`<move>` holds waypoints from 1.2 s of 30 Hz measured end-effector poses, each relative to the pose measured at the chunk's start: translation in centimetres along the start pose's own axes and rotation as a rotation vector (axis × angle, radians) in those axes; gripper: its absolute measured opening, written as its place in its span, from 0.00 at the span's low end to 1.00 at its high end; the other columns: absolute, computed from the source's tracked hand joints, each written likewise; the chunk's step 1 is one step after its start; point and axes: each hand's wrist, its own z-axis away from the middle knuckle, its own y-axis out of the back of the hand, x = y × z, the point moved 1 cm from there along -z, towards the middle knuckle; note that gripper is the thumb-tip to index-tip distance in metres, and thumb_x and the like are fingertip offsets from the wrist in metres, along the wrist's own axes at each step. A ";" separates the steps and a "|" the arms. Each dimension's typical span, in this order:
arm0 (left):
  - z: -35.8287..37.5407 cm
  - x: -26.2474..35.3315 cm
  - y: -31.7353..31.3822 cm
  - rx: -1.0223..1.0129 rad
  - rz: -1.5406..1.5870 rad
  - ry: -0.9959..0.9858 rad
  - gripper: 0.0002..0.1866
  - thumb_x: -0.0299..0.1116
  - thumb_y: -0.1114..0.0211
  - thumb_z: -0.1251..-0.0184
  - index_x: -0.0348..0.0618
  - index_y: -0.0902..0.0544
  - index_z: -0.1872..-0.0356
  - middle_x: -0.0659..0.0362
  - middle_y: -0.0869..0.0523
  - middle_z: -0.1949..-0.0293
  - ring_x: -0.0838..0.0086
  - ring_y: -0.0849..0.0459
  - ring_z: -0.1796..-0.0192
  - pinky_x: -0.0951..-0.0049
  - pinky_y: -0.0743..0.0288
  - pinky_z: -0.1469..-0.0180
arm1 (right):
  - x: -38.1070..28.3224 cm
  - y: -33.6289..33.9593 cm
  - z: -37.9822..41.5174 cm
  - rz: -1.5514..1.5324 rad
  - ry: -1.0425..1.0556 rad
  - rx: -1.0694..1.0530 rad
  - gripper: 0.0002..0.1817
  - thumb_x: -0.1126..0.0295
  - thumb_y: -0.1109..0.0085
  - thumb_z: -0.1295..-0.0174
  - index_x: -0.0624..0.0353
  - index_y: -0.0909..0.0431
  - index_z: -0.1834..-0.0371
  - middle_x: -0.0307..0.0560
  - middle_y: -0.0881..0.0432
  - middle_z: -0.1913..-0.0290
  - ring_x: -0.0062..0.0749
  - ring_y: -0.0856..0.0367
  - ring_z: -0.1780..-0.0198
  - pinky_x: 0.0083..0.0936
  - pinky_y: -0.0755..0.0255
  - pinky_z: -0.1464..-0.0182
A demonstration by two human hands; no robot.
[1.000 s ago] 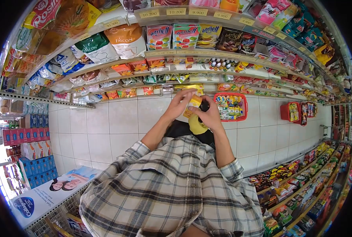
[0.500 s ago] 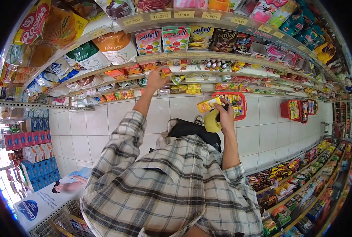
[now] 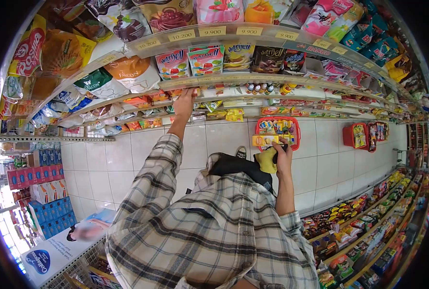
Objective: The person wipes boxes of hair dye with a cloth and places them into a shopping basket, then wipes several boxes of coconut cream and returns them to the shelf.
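My left hand (image 3: 182, 105) reaches into the shelf under the Nutrijell row. Its fingers are closed around a small red-and-yellow box (image 3: 194, 91), mostly hidden by the fingers and the shelf lip. Orange-red packs (image 3: 141, 101) stand to the left of it on the same shelf. Low over the floor, my right hand (image 3: 284, 157) grips a yellow box (image 3: 265, 140) together with a crumpled yellow cloth (image 3: 267, 160) and a dark object I cannot make out. A red basket (image 3: 299, 137) filled with small yellow packs sits just beyond that hand.
Nutrijell pouches (image 3: 207, 61) line the shelf above, with price labels (image 3: 212, 31) over them. Small bottles (image 3: 258, 88) stand further right. More red baskets (image 3: 354, 136) are on the tiled floor (image 3: 320, 168). Snack shelves (image 3: 364, 216) run along the right, with a Collagena box (image 3: 60, 248) at lower left.
My left hand has moved from in front of the shelf into it, taking the small box along. My right hand has shifted slightly right and down, with the yellow box now level before the basket.
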 end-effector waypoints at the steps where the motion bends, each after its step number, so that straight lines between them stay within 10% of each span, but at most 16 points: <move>1: -0.2 -0.3 -0.7 0.042 -0.016 -0.020 0.22 0.34 0.42 0.35 0.57 0.27 0.38 0.59 0.19 0.44 0.61 0.15 0.52 0.58 0.19 0.56 | -0.2 0.1 0.0 -0.007 -0.012 0.003 0.15 0.73 0.37 0.42 0.63 0.24 0.52 0.44 0.19 0.60 0.25 0.22 0.61 0.21 0.29 0.58; 10: -1.6 -0.6 -3.7 -0.150 -0.088 0.117 0.22 0.31 0.51 0.32 0.53 0.30 0.36 0.55 0.22 0.40 0.53 0.14 0.56 0.54 0.19 0.57 | -0.1 1.5 -1.0 0.012 -0.014 0.007 0.17 0.73 0.37 0.42 0.64 0.25 0.50 0.44 0.19 0.61 0.25 0.22 0.62 0.20 0.29 0.59; 20: 3.8 7.4 1.5 0.275 0.292 -0.121 0.22 0.28 0.30 0.45 0.46 0.25 0.48 0.50 0.22 0.51 0.57 0.17 0.56 0.59 0.21 0.58 | -1.2 -0.1 -2.6 0.103 0.128 -0.189 0.23 0.76 0.32 0.45 0.66 0.24 0.44 0.45 0.17 0.58 0.25 0.20 0.59 0.21 0.27 0.54; 27: 6.1 16.9 8.3 -0.509 0.897 -0.281 0.33 0.32 0.25 0.47 0.49 0.25 0.37 0.54 0.19 0.43 0.68 0.15 0.59 0.69 0.20 0.56 | -3.6 -4.0 -4.4 0.417 0.255 -0.585 0.27 0.68 0.27 0.47 0.66 0.23 0.44 0.48 0.15 0.54 0.25 0.18 0.53 0.23 0.26 0.48; 36: 3.7 10.9 6.4 -0.364 0.735 -0.032 0.26 0.26 0.26 0.47 0.41 0.24 0.46 0.50 0.18 0.49 0.62 0.13 0.56 0.69 0.16 0.56 | -1.7 -5.1 -6.5 0.448 0.361 -0.449 0.27 0.63 0.25 0.48 0.62 0.23 0.46 0.46 0.17 0.59 0.26 0.20 0.58 0.23 0.26 0.52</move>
